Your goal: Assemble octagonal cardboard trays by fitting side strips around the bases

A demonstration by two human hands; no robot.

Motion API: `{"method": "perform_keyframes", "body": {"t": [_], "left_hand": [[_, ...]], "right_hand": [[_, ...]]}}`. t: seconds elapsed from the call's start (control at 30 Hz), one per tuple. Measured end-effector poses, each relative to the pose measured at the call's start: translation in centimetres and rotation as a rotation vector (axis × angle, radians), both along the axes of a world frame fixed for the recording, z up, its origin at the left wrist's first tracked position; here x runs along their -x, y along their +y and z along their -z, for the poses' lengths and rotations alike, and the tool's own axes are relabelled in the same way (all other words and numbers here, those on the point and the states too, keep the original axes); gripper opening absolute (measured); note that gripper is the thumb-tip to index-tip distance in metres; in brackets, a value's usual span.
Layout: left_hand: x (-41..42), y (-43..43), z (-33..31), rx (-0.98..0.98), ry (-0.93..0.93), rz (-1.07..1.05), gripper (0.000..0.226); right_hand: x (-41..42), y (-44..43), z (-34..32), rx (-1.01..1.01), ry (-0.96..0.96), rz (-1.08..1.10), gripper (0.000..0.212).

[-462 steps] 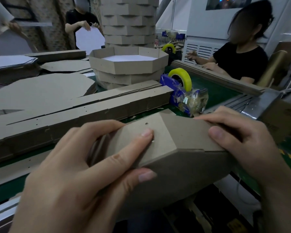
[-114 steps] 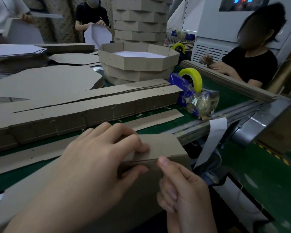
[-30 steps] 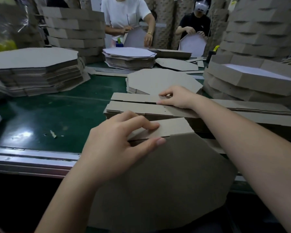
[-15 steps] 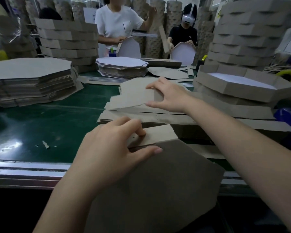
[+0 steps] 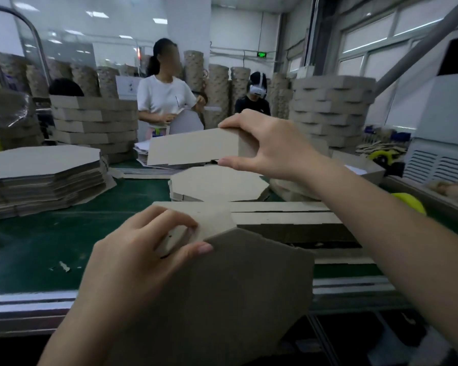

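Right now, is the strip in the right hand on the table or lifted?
Lifted. The right hand holds one end of the side strip, which is in the air above the stacked bases.

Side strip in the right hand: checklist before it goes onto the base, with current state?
1. Grip: right hand pinches the side strip at one end: ok.
2. Clearance: side strip held in the air, off the strip stack on the table: ok.
3. Support: left hand pinches the octagonal base at its upper edge: ok.
4. Seating of the panel already at that edge: cannot tell, fingers cover the joint.
5. Alignment: side strip against a base edge: not ok, apart and above it.
6. Fold side facing the base: cannot tell.
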State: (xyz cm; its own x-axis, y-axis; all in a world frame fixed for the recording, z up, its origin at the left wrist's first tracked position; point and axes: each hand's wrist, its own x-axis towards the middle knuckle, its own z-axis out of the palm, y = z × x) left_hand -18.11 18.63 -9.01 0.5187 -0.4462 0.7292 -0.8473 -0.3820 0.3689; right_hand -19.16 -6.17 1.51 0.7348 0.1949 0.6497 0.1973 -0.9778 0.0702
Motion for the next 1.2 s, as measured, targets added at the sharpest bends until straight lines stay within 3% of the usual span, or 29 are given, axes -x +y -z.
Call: {"method": "perform_keyframes", "body": {"t": [0.2,0.43,0.67,1.0,1.2], "left_hand": [[2.6,1.1,-1.3,0.183,-0.097,0.029,0.036],[4.5,1.1,-1.1,0.337,-0.07,0.157,0.03],[5.3,-0.1,1.3,0.41,0.012,0.296,0.028],[4.3,-1.1,4.1,0.44,0.129,0.3,0.025],[3.7,-2.0,5.0,0.441,0.181,0.355,0.032]], "right_hand": [[8.1,3.2,-4.3,0.113,-0.06,0.032,0.06],[17.9,3.6,-5.8,0.204,-0.118,0.084,0.065],[23.3,0.4,-2.0,-0.089,0.003,0.034,0.053],[22.9,-1.8,4.6,-0.392,0.063,0.021,0.048],[21.2,-2.0,6.8,-0.367,0.106,0.033,0.041]]}}
